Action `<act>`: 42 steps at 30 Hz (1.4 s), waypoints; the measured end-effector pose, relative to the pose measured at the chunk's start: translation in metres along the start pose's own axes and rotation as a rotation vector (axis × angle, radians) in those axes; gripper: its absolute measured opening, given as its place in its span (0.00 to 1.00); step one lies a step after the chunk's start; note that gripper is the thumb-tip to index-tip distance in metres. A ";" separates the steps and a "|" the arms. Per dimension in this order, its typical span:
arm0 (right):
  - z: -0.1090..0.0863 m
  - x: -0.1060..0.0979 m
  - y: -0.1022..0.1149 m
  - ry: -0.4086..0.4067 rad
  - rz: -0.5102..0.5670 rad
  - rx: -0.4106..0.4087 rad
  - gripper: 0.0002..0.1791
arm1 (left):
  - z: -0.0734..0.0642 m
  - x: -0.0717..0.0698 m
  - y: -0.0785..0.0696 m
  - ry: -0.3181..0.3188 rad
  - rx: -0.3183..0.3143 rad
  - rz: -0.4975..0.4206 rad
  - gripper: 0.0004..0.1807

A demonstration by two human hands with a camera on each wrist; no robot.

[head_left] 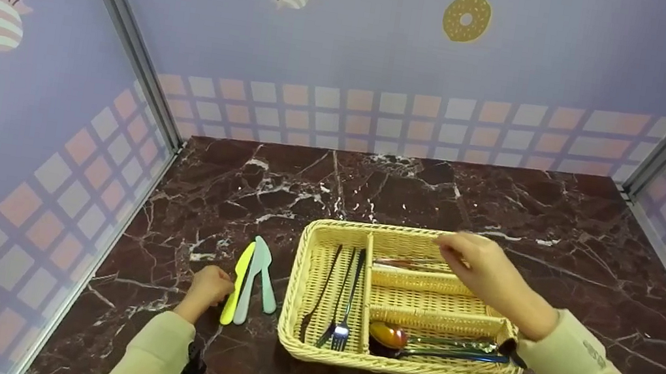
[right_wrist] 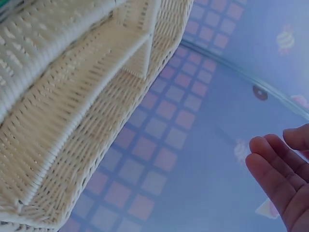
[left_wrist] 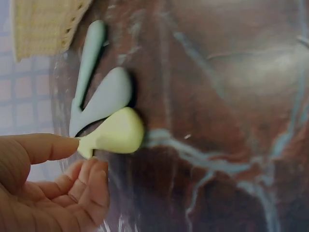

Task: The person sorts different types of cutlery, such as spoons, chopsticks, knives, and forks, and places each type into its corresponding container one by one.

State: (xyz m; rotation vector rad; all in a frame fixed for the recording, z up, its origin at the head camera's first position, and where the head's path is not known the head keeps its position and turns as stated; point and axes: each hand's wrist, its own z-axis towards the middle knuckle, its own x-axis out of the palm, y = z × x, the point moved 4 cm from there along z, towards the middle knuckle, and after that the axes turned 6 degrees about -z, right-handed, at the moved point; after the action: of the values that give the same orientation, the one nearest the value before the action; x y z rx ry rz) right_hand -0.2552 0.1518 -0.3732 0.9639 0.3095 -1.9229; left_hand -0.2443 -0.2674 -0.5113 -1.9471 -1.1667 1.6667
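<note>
Three plastic knives lie fanned on the dark marble table left of the basket: a yellow knife [head_left: 237, 285], a grey-blue knife [head_left: 247, 290] and a mint green knife [head_left: 267, 279]. My left hand [head_left: 208, 290] pinches the yellow knife by its narrow middle; in the left wrist view the thumb [left_wrist: 50, 146] is at its neck with curled fingertips just below. Over the back right of the wicker cutlery basket [head_left: 288, 299] hovers my right hand [head_left: 483, 265], holding nothing, its fingers loosely bent. The right wrist view shows these fingers [right_wrist: 270, 176] beyond the basket's rim.
Inside the basket, dark forks [head_left: 341, 333] fill the left compartment, and spoons [head_left: 388, 335] lie in the front right one. Thin reddish utensils [head_left: 407, 262] are in the back compartment. Purple patterned walls [head_left: 361, 39] enclose the table [head_left: 385, 188] behind and at both sides.
</note>
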 end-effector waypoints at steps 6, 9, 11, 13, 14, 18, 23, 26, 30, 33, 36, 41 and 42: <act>-0.016 -0.007 0.009 -0.012 0.015 -0.041 0.17 | -0.006 0.003 -0.001 0.042 -0.014 0.172 0.11; -0.019 -0.009 0.009 -0.001 0.018 -0.018 0.17 | -0.006 0.005 0.001 0.079 -0.062 0.162 0.10; -0.020 -0.009 0.008 0.005 0.018 -0.003 0.16 | -0.005 0.007 0.002 0.097 -0.085 0.156 0.09; -0.021 -0.009 0.007 0.007 0.019 0.002 0.16 | -0.005 0.008 0.004 0.106 -0.108 0.146 0.07; -0.021 -0.009 0.007 0.009 0.020 0.005 0.16 | -0.004 0.009 0.005 0.108 -0.121 0.135 0.06; -0.024 -0.007 0.006 0.025 0.033 0.021 0.16 | -0.002 0.011 0.008 0.120 -0.164 0.077 0.07; -0.027 -0.005 0.005 0.050 0.031 0.045 0.15 | -0.001 0.013 0.010 0.148 -0.180 0.006 0.07; -0.028 -0.005 0.003 0.059 0.035 0.050 0.15 | 0.000 0.013 0.012 0.163 -0.185 -0.017 0.07; -0.028 -0.004 0.003 0.060 0.038 0.046 0.15 | -0.001 0.009 0.014 0.179 -0.190 -0.064 0.05; -0.026 -0.002 0.004 0.064 0.038 0.037 0.15 | -0.003 0.002 0.012 0.194 -0.170 -0.131 0.07; -0.024 0.001 0.005 0.064 0.028 0.016 0.14 | -0.003 -0.008 0.002 0.211 -0.124 -0.220 0.08; -0.016 0.006 0.010 0.048 -0.018 -0.057 0.13 | -0.004 -0.017 -0.031 0.243 -0.027 -0.306 0.12; -0.013 0.007 0.011 0.043 -0.026 -0.073 0.13 | -0.006 -0.017 -0.039 0.252 -0.009 -0.319 0.13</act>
State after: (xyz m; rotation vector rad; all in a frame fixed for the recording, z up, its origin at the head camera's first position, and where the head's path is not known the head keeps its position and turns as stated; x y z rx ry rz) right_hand -0.2411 0.1485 -0.3855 0.9587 0.4160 -1.9030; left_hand -0.2531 -0.2550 -0.4713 -1.7992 -1.3032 1.2187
